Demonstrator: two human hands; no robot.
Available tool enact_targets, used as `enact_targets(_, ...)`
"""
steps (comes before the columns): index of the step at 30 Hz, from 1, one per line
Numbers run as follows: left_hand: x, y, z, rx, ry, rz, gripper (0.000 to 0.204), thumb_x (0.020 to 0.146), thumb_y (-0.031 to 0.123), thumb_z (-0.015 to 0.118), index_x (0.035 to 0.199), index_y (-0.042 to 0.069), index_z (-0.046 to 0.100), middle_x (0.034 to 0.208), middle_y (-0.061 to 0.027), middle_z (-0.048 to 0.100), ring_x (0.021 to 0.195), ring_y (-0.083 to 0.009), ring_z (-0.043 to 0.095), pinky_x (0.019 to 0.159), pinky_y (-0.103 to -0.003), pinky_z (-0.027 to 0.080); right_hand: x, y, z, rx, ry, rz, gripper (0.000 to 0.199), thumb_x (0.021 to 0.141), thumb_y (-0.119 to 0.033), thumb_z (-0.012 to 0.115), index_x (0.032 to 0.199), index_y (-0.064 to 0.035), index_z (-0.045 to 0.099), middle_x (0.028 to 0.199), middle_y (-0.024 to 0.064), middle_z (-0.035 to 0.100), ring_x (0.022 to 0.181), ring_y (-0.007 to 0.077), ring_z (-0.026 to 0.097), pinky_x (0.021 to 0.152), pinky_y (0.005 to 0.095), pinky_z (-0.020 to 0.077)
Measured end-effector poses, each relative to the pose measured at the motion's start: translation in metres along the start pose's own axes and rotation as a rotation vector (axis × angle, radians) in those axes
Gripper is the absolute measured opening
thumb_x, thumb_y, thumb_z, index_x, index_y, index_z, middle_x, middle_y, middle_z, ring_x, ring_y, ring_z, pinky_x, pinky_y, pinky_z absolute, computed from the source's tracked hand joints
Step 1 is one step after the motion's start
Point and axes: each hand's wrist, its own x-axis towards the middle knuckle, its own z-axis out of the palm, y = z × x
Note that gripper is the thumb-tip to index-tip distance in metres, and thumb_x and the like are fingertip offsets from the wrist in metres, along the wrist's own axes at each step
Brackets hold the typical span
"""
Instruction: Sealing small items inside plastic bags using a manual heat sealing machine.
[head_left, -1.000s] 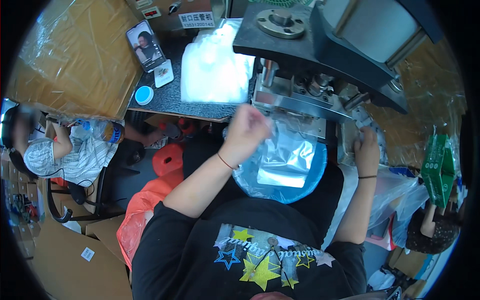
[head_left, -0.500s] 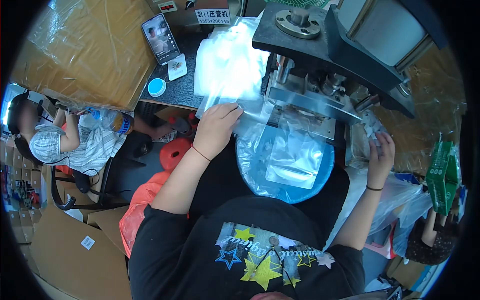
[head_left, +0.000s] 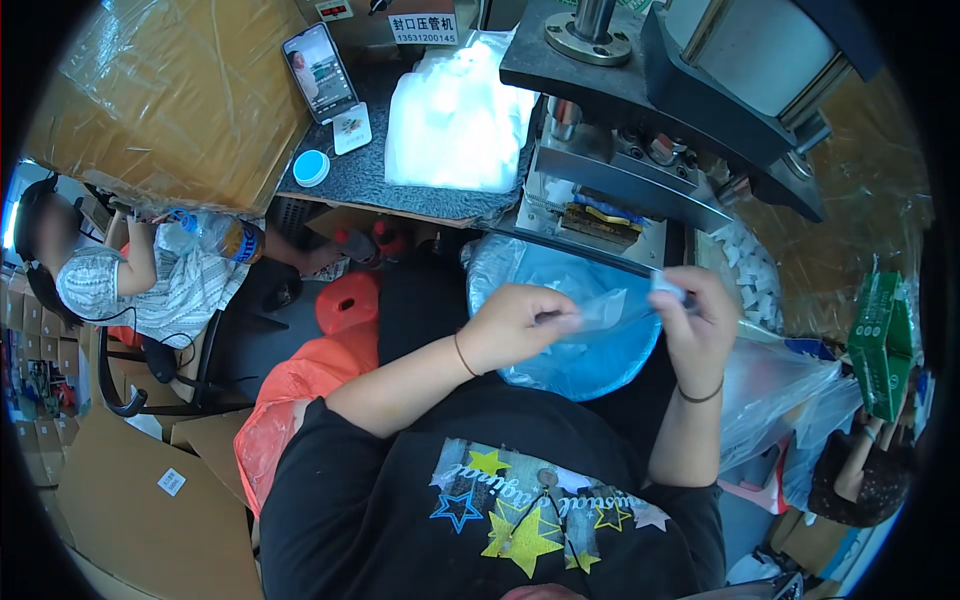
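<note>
My left hand (head_left: 520,328) is closed in a pinch on a clear plastic pouch (head_left: 604,309), held over a round tub (head_left: 487,268) with a blue lining. The pouch stretches toward my right hand (head_left: 698,318). Between that hand's thumb and fingers is a small whitish piece (head_left: 662,285), close to the pouch's far end; whether the two touch I cannot tell. Just beyond my hands stands a dark metal press (head_left: 630,170), its lower plate carrying a dark block with yellow and blue edges. Clear plastic lies inside the tub.
A stack of clear pouches (head_left: 455,130) lies on the dark tabletop (head_left: 370,185), beside a propped phone (head_left: 320,72) and a blue-lidded jar (head_left: 311,168). Many small white pieces (head_left: 750,272) fill a container right of the press. Large cartons (head_left: 170,100) and two other people surround the area.
My left hand has moved from the pouch stack toward the tub with a pouch. My right hand has come leftward from the white pieces, holding one. The silvery pouch under the press is gone from there.
</note>
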Motion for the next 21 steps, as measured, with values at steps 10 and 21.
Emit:
enact_targets(10, -0.005, -0.008, 0.032, -0.955, -0.480, -0.410, 0.029, 0.101, 0.021, 0.062, 0.120, 0.000, 0.064, 0.107, -0.0115, 0.073, 0.092, -0.0191, 0.072, 0.083, -0.030, 0.057, 0.014, 0.013, -0.027, -0.241, -0.545, -0.126, 0.024, 0.091, -0.025, 0.067, 0.098, -0.0023, 0.068, 0.087, 0.0132, 0.067, 0.078, 0.0297, 0.064, 0.071, 0.0378, 0.0488)
enact_targets(21, 0.056, -0.028, -0.005, -1.068, -0.189, -0.480, 0.028, 0.092, 0.006, 0.067, 0.119, -0.003, 0.063, 0.108, -0.0161, 0.071, 0.087, -0.0199, 0.072, 0.077, -0.031, 0.060, -0.017, 0.040, -0.035, -0.447, -0.089, -0.138, 0.032, 0.080, 0.012, 0.059, 0.106, -0.0014, 0.047, 0.104, 0.0132, 0.052, 0.096, 0.0222, 0.054, 0.088, 0.0334, 0.0455)
